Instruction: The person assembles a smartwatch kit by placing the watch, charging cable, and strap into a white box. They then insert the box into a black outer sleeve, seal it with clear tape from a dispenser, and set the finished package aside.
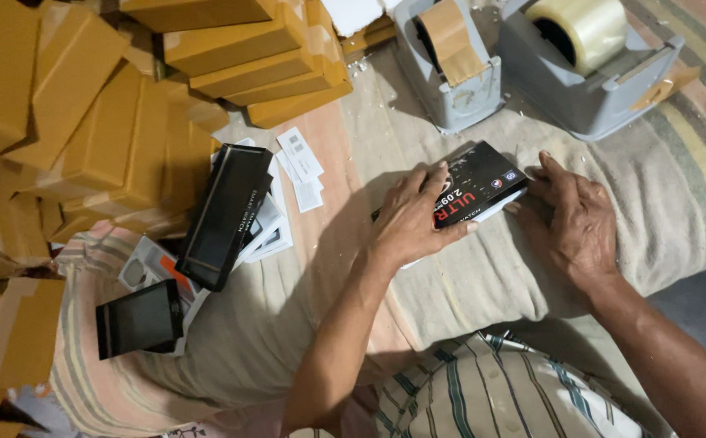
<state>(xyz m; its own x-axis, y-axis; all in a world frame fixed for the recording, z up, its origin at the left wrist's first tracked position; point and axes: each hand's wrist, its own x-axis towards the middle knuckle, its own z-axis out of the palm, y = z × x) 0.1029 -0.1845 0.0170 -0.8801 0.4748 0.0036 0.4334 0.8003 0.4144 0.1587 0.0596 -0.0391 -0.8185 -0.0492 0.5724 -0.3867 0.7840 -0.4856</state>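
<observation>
Nearest the camera: a striped cloth (499, 397) over the person's lap, both forearms reaching out over a pale striped blanket (677, 195) spread on the floor. Left hand (414, 217) lies flat on a black printed box (474, 188), fingers slightly spread, pressing down on its near half. Right hand (572, 219) rests at the box's right end, fingers together and curled against its edge; whether they actually grip it cannot be told. The box lies tilted on the blanket, between the two hands, a white edge showing under its right side. To the left, well apart from the hands: a long black box (225, 215) lying across white inserts (268, 231), small white paper slips (302, 166) just beside it, and a smaller black box (139, 319) nearer the camera. Farther left and up, a heap of tan cardboard cartons (85, 122). Farthest out, two grey tape dispensers: one with brown tape (448, 69), one with clear tape (592, 61), side by side.
</observation>
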